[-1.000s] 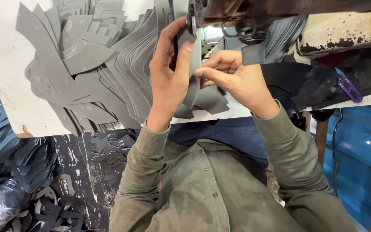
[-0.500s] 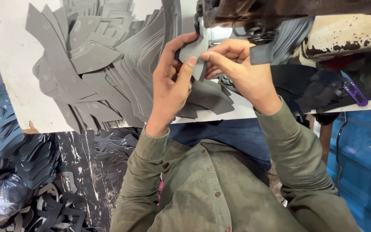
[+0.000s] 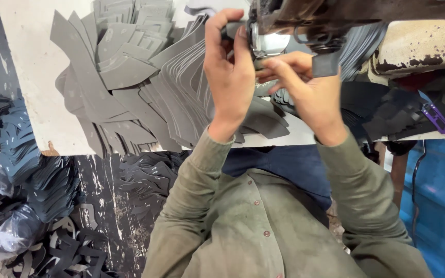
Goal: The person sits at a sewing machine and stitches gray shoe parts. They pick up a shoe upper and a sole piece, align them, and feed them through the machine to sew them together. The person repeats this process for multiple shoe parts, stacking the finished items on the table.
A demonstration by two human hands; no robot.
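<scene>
Here: a view from the head down over two bare hands raised to a worn sewing machine head (image 3: 336,15) at a white worktable (image 3: 32,92).
Left hand: the left hand (image 3: 230,72) is curled, thumb and fingers closed around a small grey cut piece (image 3: 233,30) and pressing it up to the lit needle area.
Right hand: the right hand (image 3: 305,92) sits just beside it, fingertips pressed together on the same spot under the machine — exactly what they pinch is hidden.
Piece: it lies between the two hands, right at the machine's foot, mostly covered.
Stack: a fanned heap of grey cut shapes (image 3: 130,87) spreads over the table to the left, touching the left wrist's side.
Other things: purple thread snips (image 3: 435,117) lie on dark material at the right; dark cut-outs (image 3: 37,206) pile on the floor.
Step in hand: seemingly seating the piece under the foot.
Next move calls for: steady, level holding with fingertips kept clear of the needle — a judgement only.
</scene>
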